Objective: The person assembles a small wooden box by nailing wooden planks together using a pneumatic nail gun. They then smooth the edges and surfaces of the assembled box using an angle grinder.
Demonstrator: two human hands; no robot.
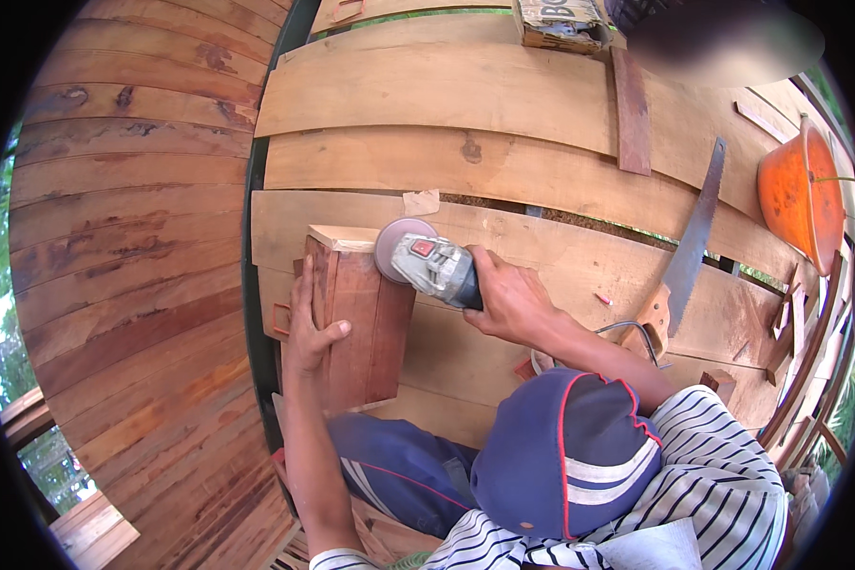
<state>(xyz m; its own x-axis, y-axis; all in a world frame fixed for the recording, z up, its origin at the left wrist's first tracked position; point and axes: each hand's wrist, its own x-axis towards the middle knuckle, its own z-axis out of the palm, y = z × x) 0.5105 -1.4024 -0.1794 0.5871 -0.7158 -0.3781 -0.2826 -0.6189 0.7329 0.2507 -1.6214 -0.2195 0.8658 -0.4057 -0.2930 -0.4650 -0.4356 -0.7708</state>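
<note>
The left hand point(309, 328) lies flat, fingers together and thumb spread, on the reddish wooden box point(359, 318) standing at the workbench's point(503, 171) near left edge. The right hand point(511, 302) wraps the grey angle grinder point(427, 262), disc against the box's top corner.

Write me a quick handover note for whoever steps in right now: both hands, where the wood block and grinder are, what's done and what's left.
Left hand: flat against the left face of the reddish wood block, steadying it upright on the plank bench.
Right hand: gripping the body of the angle grinder; its sanding disc sits at the block's upper right edge, by the pale top face.
Nearby: handsaw lying to the right, orange bucket at the far right.
Done: block stands in place, disc at its top corner.
Left: cannot tell how much of the surface is smoothed; check the faces before going on.
</note>
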